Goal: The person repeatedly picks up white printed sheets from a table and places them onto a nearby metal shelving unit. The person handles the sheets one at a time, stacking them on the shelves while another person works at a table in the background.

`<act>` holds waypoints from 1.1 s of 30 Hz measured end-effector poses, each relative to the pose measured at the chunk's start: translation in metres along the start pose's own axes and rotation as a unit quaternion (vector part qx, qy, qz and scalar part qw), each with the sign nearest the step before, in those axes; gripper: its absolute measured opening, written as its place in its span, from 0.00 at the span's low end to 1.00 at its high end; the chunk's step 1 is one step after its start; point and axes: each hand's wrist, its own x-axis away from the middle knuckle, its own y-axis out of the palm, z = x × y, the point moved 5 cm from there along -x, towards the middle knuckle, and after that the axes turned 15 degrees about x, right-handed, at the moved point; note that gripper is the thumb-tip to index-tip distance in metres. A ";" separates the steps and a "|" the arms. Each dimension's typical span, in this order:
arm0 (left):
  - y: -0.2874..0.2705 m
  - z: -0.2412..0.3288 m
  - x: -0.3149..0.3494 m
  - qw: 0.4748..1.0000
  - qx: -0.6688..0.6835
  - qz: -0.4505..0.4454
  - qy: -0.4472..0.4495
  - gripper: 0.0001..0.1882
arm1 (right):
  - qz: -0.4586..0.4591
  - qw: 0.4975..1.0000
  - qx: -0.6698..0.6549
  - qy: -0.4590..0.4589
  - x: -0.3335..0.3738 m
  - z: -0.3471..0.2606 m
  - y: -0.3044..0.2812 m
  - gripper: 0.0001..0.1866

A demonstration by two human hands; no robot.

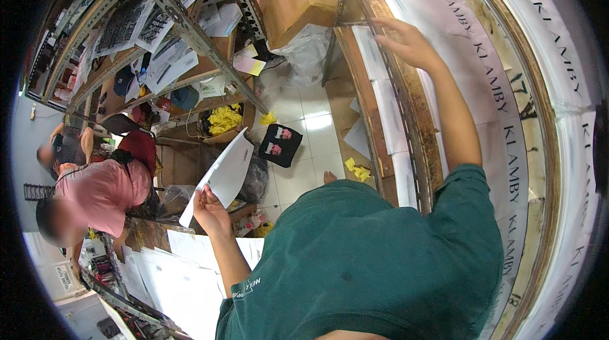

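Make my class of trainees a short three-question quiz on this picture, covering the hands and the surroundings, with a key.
1. Which hand holds the white sheet?
2. True or false: the black item with two pink pictures hangs from a shelf.
3. What colour is the camera wearer's shirt? a) orange b) white c) dark green

Key:
1. The left hand.
2. False; it lies on the tiled floor.
3. c
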 end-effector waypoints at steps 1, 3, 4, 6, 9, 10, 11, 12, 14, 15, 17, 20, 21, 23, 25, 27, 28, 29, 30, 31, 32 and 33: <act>-0.001 0.002 0.002 1.000 0.010 0.000 -0.010 0.10 | -0.011 0.999 -0.033 -0.038 -0.010 -0.024 0.003 0.25; 0.004 0.002 0.002 0.999 0.032 -0.005 -0.031 0.10 | 0.001 0.993 -0.092 -0.071 -0.020 -0.068 0.007 0.22; 0.005 0.002 0.001 0.999 0.029 0.000 -0.030 0.11 | 0.013 0.989 -0.120 -0.085 -0.024 -0.085 0.014 0.22; 0.014 0.005 0.005 0.999 0.021 -0.013 -0.046 0.12 | 0.020 0.983 -0.159 -0.093 -0.028 -0.122 0.031 0.21; 0.016 0.006 0.003 0.996 0.012 -0.036 -0.081 0.12 | -0.046 0.962 -0.239 -0.124 -0.005 -0.181 0.082 0.20; 0.017 0.007 0.004 0.995 0.008 -0.045 -0.088 0.13 | -0.095 0.945 -0.288 -0.124 0.010 -0.201 0.104 0.21; 0.017 0.008 0.006 0.994 0.005 -0.053 -0.095 0.13 | -0.131 0.928 -0.321 -0.133 0.029 -0.222 0.124 0.22; 0.016 0.007 0.009 0.995 -0.016 -0.040 -0.093 0.13 | -0.167 0.910 -0.354 -0.139 0.049 -0.242 0.144 0.24; 0.008 -0.002 0.012 0.992 -0.014 -0.051 -0.112 0.12 | -0.209 0.883 -0.395 -0.143 0.082 -0.272 0.161 0.26; 0.005 -0.006 0.016 0.991 -0.013 -0.056 -0.119 0.12 | -0.229 0.869 -0.419 -0.128 0.095 -0.283 0.166 0.27; 0.000 -0.019 0.028 0.991 -0.035 -0.040 -0.126 0.12 | -0.228 0.861 -0.440 -0.116 0.109 -0.296 0.174 0.28; -0.009 -0.035 0.045 0.985 -0.045 -0.048 -0.160 0.10 | -0.164 0.883 -0.421 -0.132 0.123 -0.304 0.186 0.27; -0.010 -0.037 0.051 0.982 -0.055 -0.048 -0.172 0.10 | -0.154 0.883 -0.422 -0.137 0.126 -0.308 0.190 0.26; -0.016 -0.042 0.060 0.977 -0.052 -0.058 -0.200 0.10 | -0.134 0.883 -0.424 -0.148 0.132 -0.314 0.197 0.24; -0.019 -0.043 0.068 0.974 -0.063 -0.066 -0.206 0.11 | -0.103 0.895 -0.426 -0.087 0.132 -0.318 0.197 0.17; -0.017 -0.039 0.076 0.970 -0.078 -0.069 -0.220 0.12 | -0.059 0.924 -0.374 -0.060 0.131 -0.315 0.196 0.15; -0.023 -0.039 0.076 0.964 -0.079 -0.083 -0.240 0.14 | -0.029 0.934 -0.355 -0.011 0.128 -0.311 0.192 0.13; -0.032 -0.037 0.076 0.965 -0.079 -0.081 -0.236 0.14 | 0.000 0.940 -0.341 0.017 0.124 -0.302 0.201 0.11; -0.041 -0.033 0.075 0.967 -0.076 -0.080 -0.230 0.15 | 0.005 0.931 -0.362 0.053 0.118 -0.296 0.200 0.09; -0.049 -0.027 0.077 0.969 -0.074 -0.079 -0.222 0.15 | 0.010 0.919 -0.383 0.089 0.113 -0.288 0.198 0.07; -0.053 -0.018 0.080 0.971 -0.092 -0.086 -0.203 0.16 | 0.031 0.926 -0.363 0.096 0.107 -0.278 0.198 0.06; -0.059 -0.010 0.084 0.975 -0.089 -0.075 -0.191 0.16 | 0.051 0.932 -0.345 0.101 0.102 -0.264 0.204 0.06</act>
